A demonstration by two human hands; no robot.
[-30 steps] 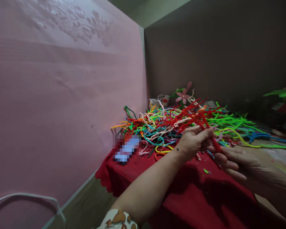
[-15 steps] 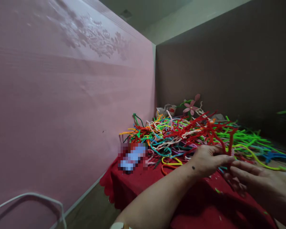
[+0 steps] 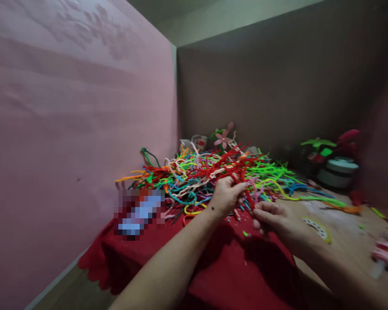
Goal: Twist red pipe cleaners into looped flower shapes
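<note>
a person's two bare hands work a bundle of red stems just on the near side of a many-coloured heap, above a red cloth. the left hand, nearer the heap, pinches the bundle along its middle between thumb and fingers; the right hand, farther from the heap and to its right, has thumb and forefinger closed on the lower end, the other fingers curled loosely beneath. the step in hand looks to be shaping or twisting the stems together, though how many strands are gripped cannot be told. the next move appears to call for a firm hold by the left thumb while the right fingertips turn or draw the lower end, without snagging the heap. the bundle's long axis slants: its free upper ends fork up and away toward the heap, overlapping the red in it, while the lower end points down, rightward and away from the heap. a pink stem arches close beside the bundle, between it and the heap's right part. a pink flower rises behind the heap; a yellow loop lies at its near edge.
</note>
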